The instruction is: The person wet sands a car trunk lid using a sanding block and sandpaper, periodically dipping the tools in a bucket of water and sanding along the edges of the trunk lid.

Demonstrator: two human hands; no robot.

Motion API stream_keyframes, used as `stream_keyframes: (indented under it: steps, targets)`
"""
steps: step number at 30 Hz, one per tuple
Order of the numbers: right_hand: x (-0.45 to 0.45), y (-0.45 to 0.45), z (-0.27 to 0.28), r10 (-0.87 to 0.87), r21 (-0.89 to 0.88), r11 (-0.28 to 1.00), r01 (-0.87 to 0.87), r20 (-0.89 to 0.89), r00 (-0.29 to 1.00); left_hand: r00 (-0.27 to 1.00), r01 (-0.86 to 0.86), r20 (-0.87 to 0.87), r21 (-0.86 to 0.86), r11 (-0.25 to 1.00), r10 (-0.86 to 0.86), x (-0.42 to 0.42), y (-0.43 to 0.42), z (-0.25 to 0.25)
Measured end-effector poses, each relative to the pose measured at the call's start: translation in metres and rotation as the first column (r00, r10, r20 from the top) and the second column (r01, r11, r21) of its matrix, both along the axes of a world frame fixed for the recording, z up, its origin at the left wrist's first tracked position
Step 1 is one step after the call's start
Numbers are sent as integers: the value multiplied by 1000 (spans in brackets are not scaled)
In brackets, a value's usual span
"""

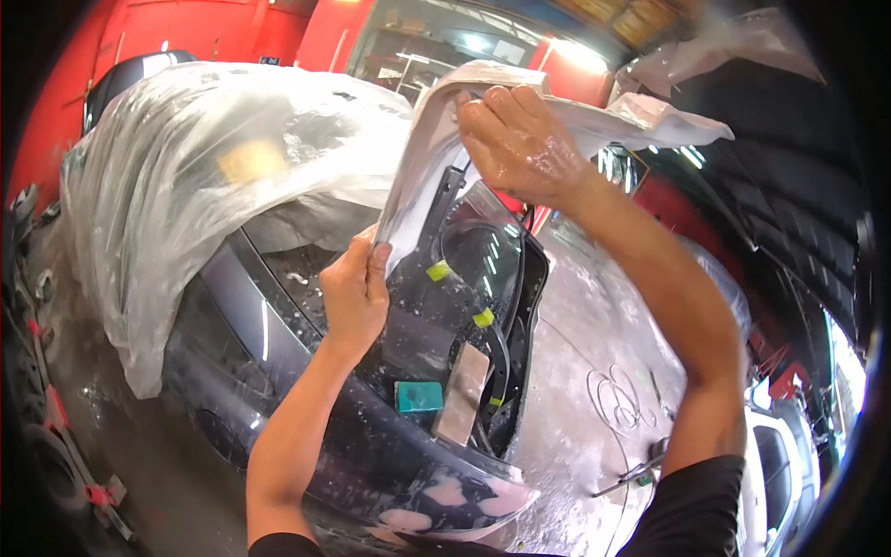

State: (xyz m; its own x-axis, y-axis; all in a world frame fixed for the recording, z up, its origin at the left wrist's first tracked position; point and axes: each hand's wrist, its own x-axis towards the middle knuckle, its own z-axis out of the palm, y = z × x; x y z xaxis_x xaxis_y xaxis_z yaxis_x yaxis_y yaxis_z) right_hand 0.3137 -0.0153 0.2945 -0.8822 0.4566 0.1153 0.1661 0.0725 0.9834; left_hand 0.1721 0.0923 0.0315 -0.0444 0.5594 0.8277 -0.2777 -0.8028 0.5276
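My left hand [357, 288] is closed on the lower edge of a white curved panel [408, 176], thumb at its rim. My right hand [520, 139] looks wet and is curled over the panel's upper edge, its fingertips partly hidden. The panel stands raised above a dark car body [362, 446]. Below the hands, a teal block [419, 397] and a long brownish block [462, 395] lie side by side on the car. Bits of yellow-green tape [438, 270] stick to the dark parts nearby.
Crumpled clear plastic sheeting [158, 186] covers the car at the left. A thin looped wire [613, 399] lies on the wet floor [575, 325] at the right. A white car [775, 455] stands at the far right, and red-marked metal equipment [58, 408] at the far left.
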Motion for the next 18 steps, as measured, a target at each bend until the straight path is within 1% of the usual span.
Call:
stream_keyframes:
  steps: [1, 2, 3, 5, 9, 10, 13, 14, 15, 17, 18]
  targets:
    - [-4, -2, 5, -15, -49, 999, 16, 14, 1000, 1000, -6, -4, 19, 1000, 6, 1, -1, 0]
    - [-2, -20, 13, -8, -67, 998, -1, -127, 992, 1000, -18, 4, 34, 999, 18, 3, 1, 1]
    - [9, -33, 17, -25, -24, 999, 24, -61, 998, 1000, -27, 8, 42, 999, 27, 3, 2, -1]
    - [22, -46, 24, -52, 66, 997, 47, 70, 996, 1000, -14, 1, 6, 1000, 14, 4, 1, -3]
    - [-7, 2, 3, 71, -8, 997, -71, -41, 997, 1000, 7, -6, -6, 1000, -7, -1, 0, -1]
    - [-3, 0, 5, 14, 34, 999, -15, 42, 999, 1000, 2, -12, -1, 1000, -2, 0, -2, 0]
    - [16, -35, 19, 33, 39, 999, -32, -27, 999, 1000, -16, -12, -9, 1000, 16, 2, -4, -1]
    - [19, -41, 22, -9, 102, 995, 2, 70, 998, 999, -34, -14, -8, 999, 34, 3, -2, 0]
    - [18, -28, 16, 47, 71, 996, -47, -2, 999, 999, -50, -22, -6, 999, 50, 2, -2, -1]
    - [14, 6, -7, 133, 30, 991, -130, -159, 978, 999, -26, -29, -20, 999, 25, -1, -1, -1]
    - [-1, 16, -9, 140, -57, 986, -154, -191, 971, 1000, -11, -22, -16, 1000, 10, -2, -2, 0]
